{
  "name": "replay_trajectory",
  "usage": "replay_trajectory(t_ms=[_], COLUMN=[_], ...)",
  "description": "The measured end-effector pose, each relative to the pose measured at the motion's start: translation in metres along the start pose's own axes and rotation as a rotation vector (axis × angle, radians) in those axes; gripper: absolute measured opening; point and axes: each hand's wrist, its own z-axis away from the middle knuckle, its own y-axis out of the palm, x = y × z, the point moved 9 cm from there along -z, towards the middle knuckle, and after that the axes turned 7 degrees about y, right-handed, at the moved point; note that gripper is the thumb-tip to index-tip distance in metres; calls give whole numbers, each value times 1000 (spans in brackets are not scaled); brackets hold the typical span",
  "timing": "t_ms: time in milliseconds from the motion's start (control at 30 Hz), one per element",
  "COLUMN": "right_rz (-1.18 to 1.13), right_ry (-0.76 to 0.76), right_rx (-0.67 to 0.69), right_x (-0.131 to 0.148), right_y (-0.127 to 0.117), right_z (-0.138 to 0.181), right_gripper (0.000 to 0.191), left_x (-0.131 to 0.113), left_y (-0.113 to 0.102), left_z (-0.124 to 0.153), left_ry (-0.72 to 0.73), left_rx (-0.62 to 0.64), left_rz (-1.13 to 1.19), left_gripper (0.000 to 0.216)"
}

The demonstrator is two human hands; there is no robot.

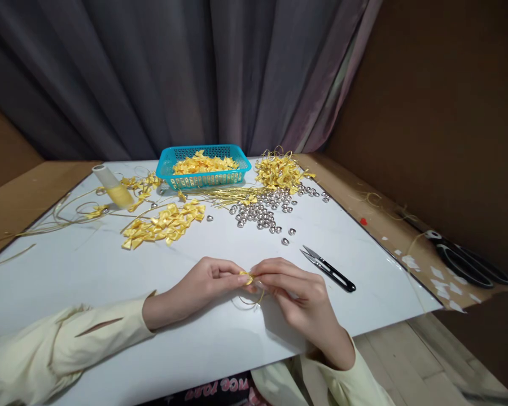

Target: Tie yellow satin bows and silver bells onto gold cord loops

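Note:
My left hand and my right hand meet over the white board near its front edge. Both pinch a small yellow ribbon bow between fingertips. A thin gold thread loops down from the bow onto the board. Both sleeves are pale yellow.
Black thread snips lie just right of my right hand. Silver beads, piles of yellow bows, a teal basket with bows and a glue bottle sit further back. Large black scissors rest at right.

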Motion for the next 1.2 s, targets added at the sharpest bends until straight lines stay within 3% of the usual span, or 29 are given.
replay_trajectory(t_ms=[300, 1200], right_rz=[43, 63], right_ry=[59, -17], right_rx=[-11, 13], right_x=[-6, 1], right_y=[-2, 2], right_z=[4, 2], right_gripper=[30, 35], left_x=[-2, 1], left_y=[3, -1], left_z=[1, -1], left_ry=[-4, -31], left_rx=[-8, -66], left_rz=[64, -12], left_gripper=[24, 24])
